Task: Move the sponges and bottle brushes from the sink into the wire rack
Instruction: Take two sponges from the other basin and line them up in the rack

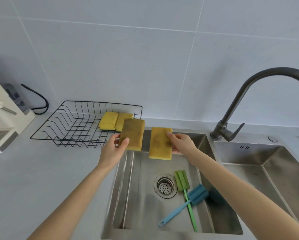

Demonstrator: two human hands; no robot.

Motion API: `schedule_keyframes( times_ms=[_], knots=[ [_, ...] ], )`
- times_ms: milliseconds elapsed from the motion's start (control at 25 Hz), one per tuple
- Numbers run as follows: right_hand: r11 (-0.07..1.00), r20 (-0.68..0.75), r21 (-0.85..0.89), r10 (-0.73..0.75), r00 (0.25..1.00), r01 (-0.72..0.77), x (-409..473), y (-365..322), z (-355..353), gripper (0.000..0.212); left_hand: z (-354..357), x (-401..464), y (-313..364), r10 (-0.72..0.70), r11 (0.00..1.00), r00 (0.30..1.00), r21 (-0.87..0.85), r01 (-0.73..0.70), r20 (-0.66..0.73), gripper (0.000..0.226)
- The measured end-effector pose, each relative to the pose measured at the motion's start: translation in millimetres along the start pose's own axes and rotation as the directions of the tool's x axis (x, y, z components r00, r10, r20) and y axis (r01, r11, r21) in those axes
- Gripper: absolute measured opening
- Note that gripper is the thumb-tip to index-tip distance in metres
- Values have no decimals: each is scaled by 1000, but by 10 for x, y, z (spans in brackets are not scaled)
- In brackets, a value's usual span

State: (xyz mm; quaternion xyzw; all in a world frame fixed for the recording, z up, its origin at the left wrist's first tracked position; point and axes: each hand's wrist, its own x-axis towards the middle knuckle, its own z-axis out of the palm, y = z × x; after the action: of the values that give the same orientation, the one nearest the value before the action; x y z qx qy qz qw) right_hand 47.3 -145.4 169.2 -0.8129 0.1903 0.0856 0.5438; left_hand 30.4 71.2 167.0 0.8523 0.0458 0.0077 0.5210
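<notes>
Sponges up in both hands, and the sink [162,227] is our landmark! Left hand [113,149] pinches a stained yellow sponge [132,134] over the sink's back-left corner, its top edge hiding part of the wire rack [58,125]. Right hand [181,143] grips a second stained sponge [160,143] above the sink's back wall, fingers behind it out of sight. Left of the sink on the grey table, that black wire rack already carries two cleaner yellow sponges [115,121], partly covered. Down in the steel basin, beside the round drain [165,186], a green bottle brush [183,187] and a blue bottle brush [188,200] lie crossed, foam heads soft and ribbed. Dark curved faucet [249,94] stands right of the sink, spout cut off at the frame edge.
</notes>
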Motion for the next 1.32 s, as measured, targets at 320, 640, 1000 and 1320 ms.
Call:
schedule_keyframes(
  times_ms=[320, 640, 1000, 1320],
  knots=[
    [1000, 34, 4, 11, 999, -12, 189, -401, 442, 46, -571, 331, -235, -36, 999, 998, -25, 35, -56, 40],
    [999, 86, 1, -44, 995, 44, 589, -894, 820, 33, -1035, 771, -418, -129, 992, 985, -20, 128, -117, 45],
    [991, 165, -131, -19, 986, 41, 1065, -1292, 1412, 51, -1324, 1240, -629, -153, 985, 963, 45, 167, -221, 43],
    [960, 289, -268, -1, 957, 82, 1465, -1621, 2034, 48, -1561, 1644, -879, -197, 979, 946, 4, 205, -259, 42]
  ],
)
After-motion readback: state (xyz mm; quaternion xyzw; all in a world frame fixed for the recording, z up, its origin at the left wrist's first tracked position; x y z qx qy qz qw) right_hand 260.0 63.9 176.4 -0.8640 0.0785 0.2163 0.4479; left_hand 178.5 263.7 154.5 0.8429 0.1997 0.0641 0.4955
